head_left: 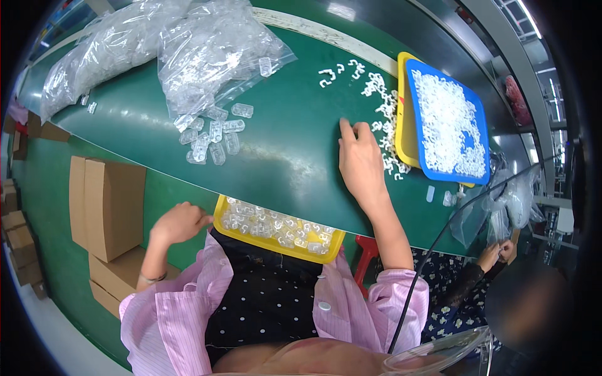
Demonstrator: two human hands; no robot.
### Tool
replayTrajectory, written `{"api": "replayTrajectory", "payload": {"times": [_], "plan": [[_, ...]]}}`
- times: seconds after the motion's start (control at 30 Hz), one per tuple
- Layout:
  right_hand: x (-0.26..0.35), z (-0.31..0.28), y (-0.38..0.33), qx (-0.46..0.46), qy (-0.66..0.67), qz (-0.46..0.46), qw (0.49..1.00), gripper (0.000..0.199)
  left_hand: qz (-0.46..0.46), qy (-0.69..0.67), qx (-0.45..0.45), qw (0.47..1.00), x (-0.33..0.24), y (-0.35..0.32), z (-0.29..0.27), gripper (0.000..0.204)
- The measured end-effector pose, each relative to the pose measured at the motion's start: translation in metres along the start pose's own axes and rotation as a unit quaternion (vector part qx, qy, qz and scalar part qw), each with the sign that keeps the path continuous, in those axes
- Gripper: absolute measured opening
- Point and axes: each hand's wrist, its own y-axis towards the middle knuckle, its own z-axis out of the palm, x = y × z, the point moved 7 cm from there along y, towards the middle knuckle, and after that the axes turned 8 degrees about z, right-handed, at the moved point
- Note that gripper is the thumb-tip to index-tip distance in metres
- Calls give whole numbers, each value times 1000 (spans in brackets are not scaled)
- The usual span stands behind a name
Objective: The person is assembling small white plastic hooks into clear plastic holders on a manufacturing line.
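Note:
My right hand (360, 164) rests low over the green table, index finger stretched forward and the other fingers partly bent. No object shows in it. Small white hook-shaped plastic clips (390, 119) lie scattered just to its right. My left hand (178, 224) is off the table's near edge, fingers loosely bent and thumb apart, and nothing visible in it. Its thumb reaches the left end of a yellow tray (276, 249), where contact is unclear. That tray sits at my lap against the table edge, holding many clear plastic pieces (260, 222) and white clips.
Clear plastic bags (216, 53) of parts lie at the far left, with loose clear pieces (216, 131) before them. A blue tray (484, 141) of white clips rests on a yellow tray (407, 147). Cardboard boxes (106, 207) stand left; a co-worker's hands (495, 252) hold plastic at right.

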Motion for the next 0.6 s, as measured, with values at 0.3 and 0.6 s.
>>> {"api": "replayTrajectory", "payload": {"times": [0.3, 0.6], "plan": [[7, 20, 16, 27, -33, -50, 998, 17, 228, 192, -525, 797, -96, 29, -146, 23], [-5, 2, 24, 0, 200, -7, 980, 15, 154, 333, -335, 868, -109, 85, -171, 14]]}}
